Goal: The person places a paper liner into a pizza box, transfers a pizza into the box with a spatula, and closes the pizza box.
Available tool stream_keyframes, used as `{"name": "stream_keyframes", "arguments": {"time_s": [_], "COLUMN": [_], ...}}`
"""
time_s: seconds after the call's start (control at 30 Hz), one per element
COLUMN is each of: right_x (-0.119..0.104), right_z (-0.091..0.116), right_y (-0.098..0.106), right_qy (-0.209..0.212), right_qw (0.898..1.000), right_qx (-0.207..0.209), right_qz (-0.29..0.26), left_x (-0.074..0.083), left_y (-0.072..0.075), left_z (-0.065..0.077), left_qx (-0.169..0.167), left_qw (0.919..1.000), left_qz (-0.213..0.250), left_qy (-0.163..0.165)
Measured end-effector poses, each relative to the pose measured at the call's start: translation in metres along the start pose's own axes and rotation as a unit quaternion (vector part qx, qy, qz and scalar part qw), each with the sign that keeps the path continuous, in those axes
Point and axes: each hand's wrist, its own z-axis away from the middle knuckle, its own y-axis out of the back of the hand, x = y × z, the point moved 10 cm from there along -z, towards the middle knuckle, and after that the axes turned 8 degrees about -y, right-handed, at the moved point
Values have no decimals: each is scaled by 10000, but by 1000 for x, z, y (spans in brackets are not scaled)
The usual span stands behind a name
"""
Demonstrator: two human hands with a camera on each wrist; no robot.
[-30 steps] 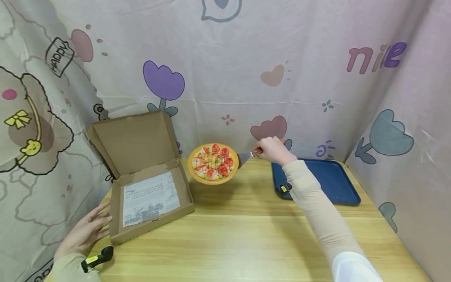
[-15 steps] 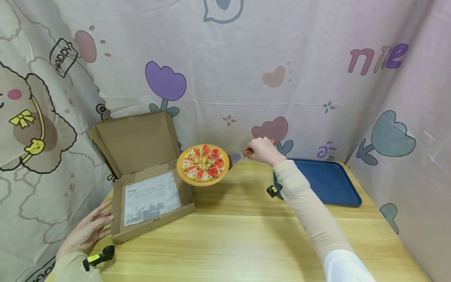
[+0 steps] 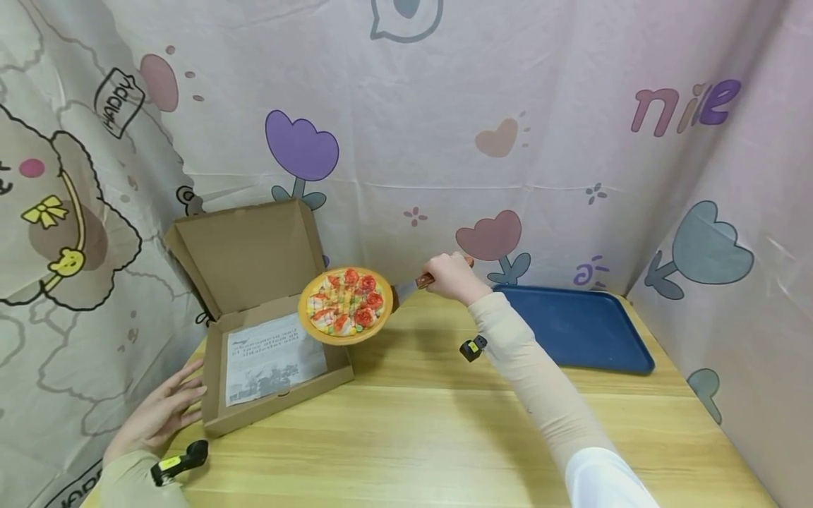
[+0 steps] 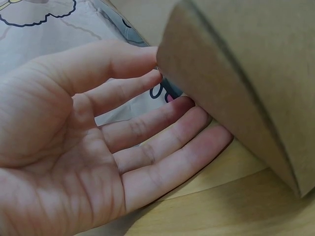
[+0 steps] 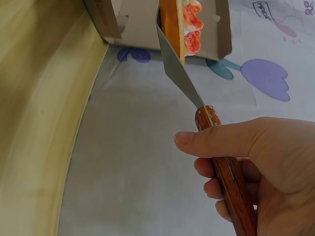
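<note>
My right hand (image 3: 454,276) grips the reddish wooden handle (image 5: 231,191) of a pizza server, thumb laid along it in the right wrist view. On its metal blade (image 5: 179,73) rests a round pizza (image 3: 346,305) with red and white toppings, held above the table and overlapping the right edge of an open cardboard pizza box (image 3: 279,400). Printed paper (image 3: 273,360) lines the box floor, and its lid (image 3: 250,254) stands up at the back. My left hand (image 3: 155,415) touches the box's left side with extended fingers, as the left wrist view (image 4: 147,147) also shows.
A blue tray (image 3: 581,328) lies at the back right of the wooden table (image 3: 406,437). A printed curtain (image 3: 406,127) hangs behind the table and along both sides, close to the box lid.
My right hand has moved left, carrying the pizza on the server from beside the box to over its right edge. The left hand stays against the box.
</note>
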Motion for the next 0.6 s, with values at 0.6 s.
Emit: {"name": "stream_keyframes", "arguments": {"time_s": [0.6], "right_x": [-44], "right_z": [-14], "right_y": [-21], "right_qy": [-63], "right_qw": [9999], "right_qx": [-1], "right_qz": [119], "left_x": [-1], "left_y": [-1], "left_z": [-1], "left_qx": [46], "left_qw": [9999], "left_qz": [39], "left_qy": [113]}}
